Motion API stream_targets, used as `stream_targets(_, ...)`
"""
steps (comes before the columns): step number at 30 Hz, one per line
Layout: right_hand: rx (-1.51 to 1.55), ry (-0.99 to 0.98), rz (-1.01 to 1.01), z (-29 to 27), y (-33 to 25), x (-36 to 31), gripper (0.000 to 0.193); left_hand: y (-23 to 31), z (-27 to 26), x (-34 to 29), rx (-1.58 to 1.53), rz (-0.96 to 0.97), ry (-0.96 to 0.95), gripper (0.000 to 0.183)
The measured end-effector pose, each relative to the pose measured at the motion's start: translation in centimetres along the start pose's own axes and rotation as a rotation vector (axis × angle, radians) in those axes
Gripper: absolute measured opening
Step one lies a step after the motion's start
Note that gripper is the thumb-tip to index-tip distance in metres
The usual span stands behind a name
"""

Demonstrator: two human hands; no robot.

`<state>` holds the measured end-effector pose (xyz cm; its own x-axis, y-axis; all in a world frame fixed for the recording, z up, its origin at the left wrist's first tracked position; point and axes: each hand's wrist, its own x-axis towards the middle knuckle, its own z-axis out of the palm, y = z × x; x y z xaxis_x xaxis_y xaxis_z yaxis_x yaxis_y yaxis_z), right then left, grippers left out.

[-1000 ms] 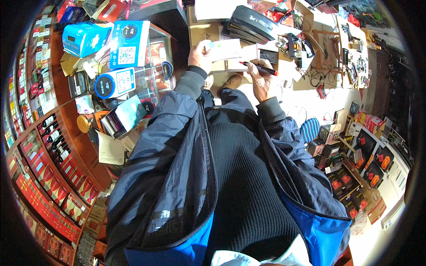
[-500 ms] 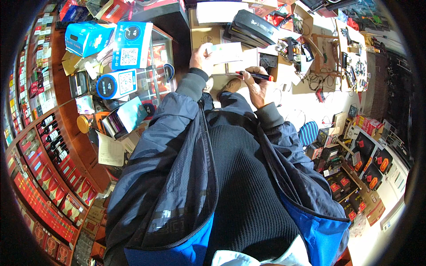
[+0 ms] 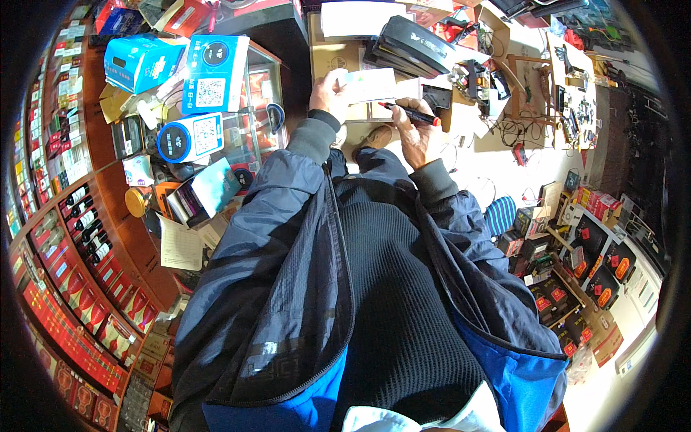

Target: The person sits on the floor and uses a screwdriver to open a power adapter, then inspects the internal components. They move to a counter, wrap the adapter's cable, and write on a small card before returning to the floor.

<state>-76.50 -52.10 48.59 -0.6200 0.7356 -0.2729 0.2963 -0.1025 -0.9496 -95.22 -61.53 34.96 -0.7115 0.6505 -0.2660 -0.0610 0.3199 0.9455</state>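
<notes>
My left hand (image 3: 329, 96) is closed on the left end of a white card (image 3: 370, 85), bright in the sunlight. Whether it is a flat card or a thin box I cannot tell. In my right hand (image 3: 417, 139) is a black marker (image 3: 417, 114) with red ends, gripped between thumb and fingers. Its left tip points at the lower right corner of the white card, and a small gap seems to lie between them. Beyond the card sits a long black case (image 3: 415, 45). Cardboard (image 3: 327, 57) lies beneath and behind my left hand.
On the left, a glass counter (image 3: 259, 79) carries blue payment-code signs (image 3: 210, 75) and a blue box (image 3: 144, 63). Shelves of bottles and red boxes (image 3: 79, 288) curve along the left side. Cables and small parts (image 3: 497, 126) lie to the right, near a striped blue cushion-like object (image 3: 499, 216).
My right hand has shifted slightly, bringing the marker up and a little left, its tip closer to the card. The left hand and card have moved only slightly right.
</notes>
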Motion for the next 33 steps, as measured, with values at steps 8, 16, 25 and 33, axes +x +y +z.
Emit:
stream_targets(8,0.029,0.000,-0.020,1.1,-0.5,1.2,0.027,1.5,-0.2,-0.4,0.166,0.112,0.059,0.032)
stream_targets(16,0.049,-0.029,-0.053,2.2,-0.2,1.8,0.023,1.1,-0.3,-0.1,0.070,0.079,0.019,0.032)
stream_targets(25,-0.072,-0.039,-0.096,2.3,0.2,2.5,0.025,3.3,-0.3,-0.9,-0.134,-0.085,-0.045,0.036)
stream_targets(33,-0.056,-0.036,-0.055,2.3,0.2,2.4,0.027,4.3,-0.4,-1.0,-0.100,-0.064,-0.009,0.035)
